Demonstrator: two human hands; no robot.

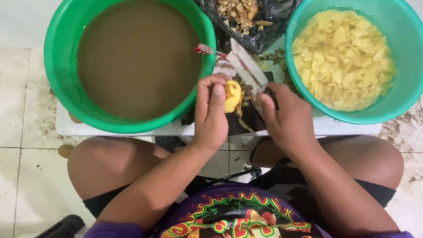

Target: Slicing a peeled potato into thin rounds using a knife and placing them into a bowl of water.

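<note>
The left hand is clamped on a yellow potato, mostly hidden by its fingers; the right hand grips a peeler, handle concealed, just beside it.

The left hand grips a small yellow potato, thumb laid along its near side. The right hand holds a metal peeler whose blade rests against the potato's top; a strip of peel hangs beneath. Both hands work above a dark board on a low white counter that stands on the tiled floor. On the counter, at the left, a green basin holds murky brown water. At the right, a teal basin holds pale yellow slices in water. Between the basins, a black bag holds brown peelings. The person's bare knees frame the counter.
</note>
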